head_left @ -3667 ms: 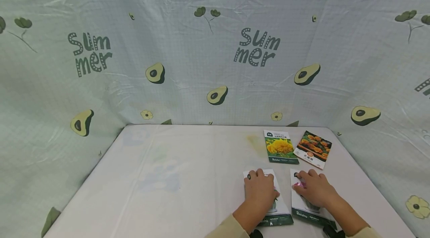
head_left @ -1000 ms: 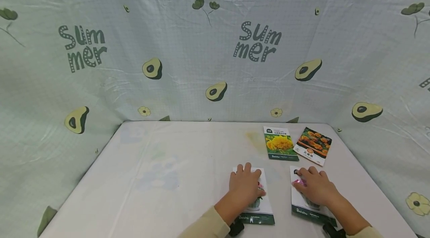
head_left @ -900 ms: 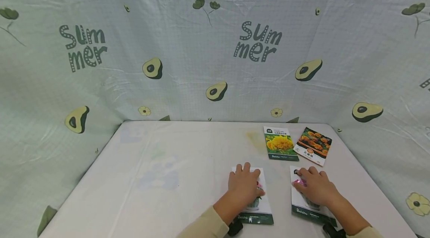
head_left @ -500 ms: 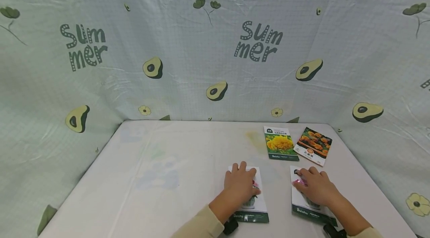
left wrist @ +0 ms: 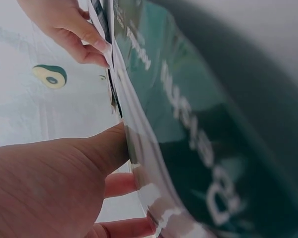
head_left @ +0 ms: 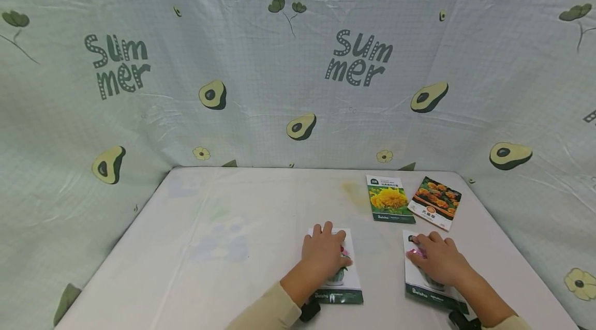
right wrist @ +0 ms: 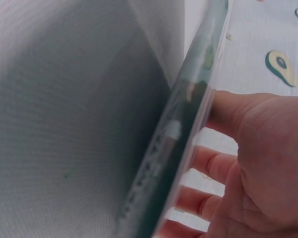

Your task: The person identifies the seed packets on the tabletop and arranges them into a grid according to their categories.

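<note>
My left hand [head_left: 321, 252] rests on a white seed packet [head_left: 350, 281] with a printed potted plant and a dark green "Beishu" band. Its fingers spread over the upper half, and in the left wrist view the thumb and fingertips touch the packet's face. To the right, my right hand [head_left: 442, 260] lies on a second white seed packet [head_left: 413, 278] with pink flowers and the same green band. Fingers and thumb press its face in the right wrist view; the palm stays off it. Each hand covers much of its packet's picture.
Behind the right packet lie a seed packet with a yellow flower [head_left: 388, 199] and a tilted one with orange flowers [head_left: 435, 201], corners close together. A white-covered table [head_left: 209, 268] is surrounded by a hanging printed cloth [head_left: 256, 61]. Black wrist cameras sit under both wrists.
My left hand has slid its seed packet leftward along the table, widening the space between the two front packets. The right hand and the two back packets have stayed in place.
</note>
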Available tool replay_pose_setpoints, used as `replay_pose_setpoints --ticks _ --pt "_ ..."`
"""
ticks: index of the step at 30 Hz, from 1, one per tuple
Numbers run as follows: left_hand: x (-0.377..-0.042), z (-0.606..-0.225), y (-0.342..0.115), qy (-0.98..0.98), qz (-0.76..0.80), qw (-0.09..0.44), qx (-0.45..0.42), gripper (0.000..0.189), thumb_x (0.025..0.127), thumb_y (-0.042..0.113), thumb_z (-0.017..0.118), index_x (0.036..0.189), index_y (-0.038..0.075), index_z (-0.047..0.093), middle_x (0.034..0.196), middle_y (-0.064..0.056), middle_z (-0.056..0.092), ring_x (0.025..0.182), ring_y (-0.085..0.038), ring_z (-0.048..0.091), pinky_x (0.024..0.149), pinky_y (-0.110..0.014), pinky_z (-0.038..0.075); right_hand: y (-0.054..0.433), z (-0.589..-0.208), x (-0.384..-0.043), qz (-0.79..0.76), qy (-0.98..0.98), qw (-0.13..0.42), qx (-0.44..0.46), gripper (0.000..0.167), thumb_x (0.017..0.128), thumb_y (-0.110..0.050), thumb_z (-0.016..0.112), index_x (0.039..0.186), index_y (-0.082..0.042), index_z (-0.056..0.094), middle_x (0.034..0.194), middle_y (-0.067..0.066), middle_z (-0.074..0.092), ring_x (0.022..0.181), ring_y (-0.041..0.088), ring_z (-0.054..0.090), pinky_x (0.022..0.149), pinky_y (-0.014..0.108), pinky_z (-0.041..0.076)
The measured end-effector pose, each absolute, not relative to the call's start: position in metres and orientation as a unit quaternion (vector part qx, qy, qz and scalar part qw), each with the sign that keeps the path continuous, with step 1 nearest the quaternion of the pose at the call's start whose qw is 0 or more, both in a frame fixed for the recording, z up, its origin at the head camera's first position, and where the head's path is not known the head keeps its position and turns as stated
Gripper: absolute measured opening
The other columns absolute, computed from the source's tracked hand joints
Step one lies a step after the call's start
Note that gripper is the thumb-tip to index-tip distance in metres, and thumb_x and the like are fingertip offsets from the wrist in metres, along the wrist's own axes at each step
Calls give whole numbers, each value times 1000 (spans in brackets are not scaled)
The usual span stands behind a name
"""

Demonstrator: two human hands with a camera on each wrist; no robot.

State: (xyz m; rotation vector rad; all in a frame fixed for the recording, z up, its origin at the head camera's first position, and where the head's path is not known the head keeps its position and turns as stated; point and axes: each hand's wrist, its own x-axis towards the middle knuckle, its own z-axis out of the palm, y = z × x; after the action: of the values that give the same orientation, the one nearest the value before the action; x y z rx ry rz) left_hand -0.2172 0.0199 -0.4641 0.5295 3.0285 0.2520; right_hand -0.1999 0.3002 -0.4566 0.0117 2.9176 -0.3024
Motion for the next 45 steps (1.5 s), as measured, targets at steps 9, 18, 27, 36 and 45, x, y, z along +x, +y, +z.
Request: replay_pose_setpoints --ticks 9,18,27,36,45 --pt "-218 -464 8 981 83 33 170 60 83 56 79 132 27 64 125 -5 56 109 -25 48 85 -44 49 301 -457 -199 -104 989 104 3 76 93 -58 66 140 0 55 126 27 56 103 44 51 80 62 53" --pt "-215 -460 -8 981 82 18 174 53 83 55 80 124 26 65 120 -4 55 106 -24 48 79 -41 47 301 -457 -198 -102 989 105 4 77 94 -58 65 140 1 54 127 29 55 104 44 51 80 61 52" --pt "-212 -458 -19 980 89 20 177 54 83 54 80 125 24 65 120 -5 56 105 -25 49 78 -41 47 300 -457 -196 -101 989 106 10 76 94 -59 64 140 1 55 125 28 55 105 45 52 84 64 51" --pt "-213 -459 -28 979 93 17 180 55 82 54 80 126 23 66 119 -5 56 105 -25 48 78 -41 47 301 -456 -197 -102 989 103 11 77 93 -59 65 140 2 54 126 29 56 105 46 51 84 64 51" --pt "-212 -459 -38 979 97 18 179 54 82 53 81 124 22 66 118 -6 55 104 -25 48 79 -42 47 298 -456 -198 -104 990 99 8 72 93 -56 67 135 1 56 121 27 57 103 45 52 83 63 52"
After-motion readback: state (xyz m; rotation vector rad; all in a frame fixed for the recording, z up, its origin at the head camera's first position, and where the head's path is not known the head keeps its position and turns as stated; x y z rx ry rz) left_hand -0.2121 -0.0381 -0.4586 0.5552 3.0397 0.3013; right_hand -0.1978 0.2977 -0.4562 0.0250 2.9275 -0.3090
